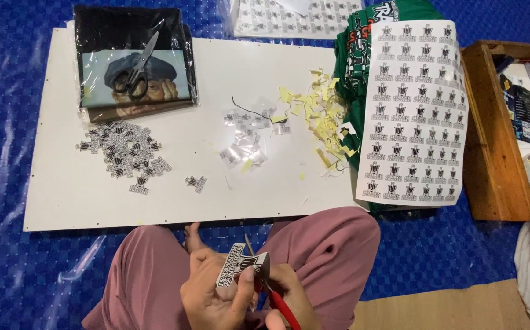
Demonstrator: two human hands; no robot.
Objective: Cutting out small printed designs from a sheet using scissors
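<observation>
**Sticker being trimmed over the lap**

Left hand (213,293) pinches a black-and-white sticker cut-out (240,269). Right hand (289,299) is closed on red-handled scissors (271,293), blades at the sticker's edge. Beyond the knees lies a white board (63,183) bearing a pile of cut stickers (127,156), yellow scraps (317,113) and an uncut sticker sheet (411,110).

- Small black-and-white cut-out label (241,269): held over the lap, pinched in the left hand (213,293).
- Heap of cut black-and-white labels (124,153): left part of the white board (63,195); two strays just right of it.
- Clear plastic bag with dark folded garment and portrait card (135,61): board's far left corner (scissors lie on top).
- White sheet of uncut labels in rows (413,113): draped over green cloth, right edge.
- Another such sheet (289,17): beyond the board.
</observation>
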